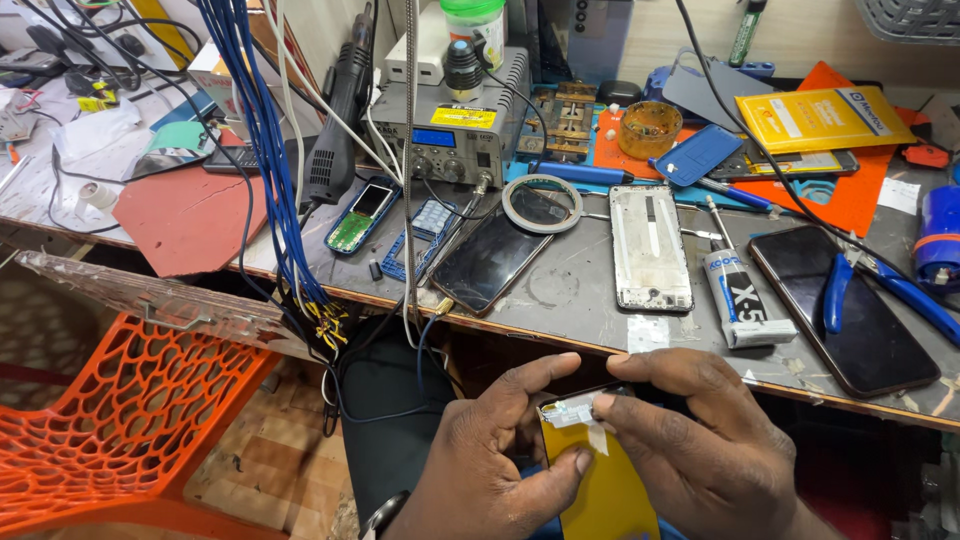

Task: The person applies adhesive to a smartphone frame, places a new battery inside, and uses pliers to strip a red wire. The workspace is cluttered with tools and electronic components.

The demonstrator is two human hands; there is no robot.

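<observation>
Below the table's front edge, my left hand (500, 450) and my right hand (700, 440) together hold a flat yellow phone part (600, 490) with a dark top edge. The fingertips of both hands pinch a small strip of clear tape (575, 415) at its top. On the grey worktable (570, 280) above them lie a white phone frame (652, 245), a dark phone screen (490, 258), a black phone (845, 305), blue-handled pliers (880, 285) and a tube of glue (740, 295).
A soldering station (450, 125) with a hot-air handle (335, 120) stands at the back, with a bundle of blue wires (265, 150) hanging in front. A ring magnifier (540, 203), an old keypad phone (362, 213), an orange mat (850, 190) and an orange mesh chair (130, 410) are nearby.
</observation>
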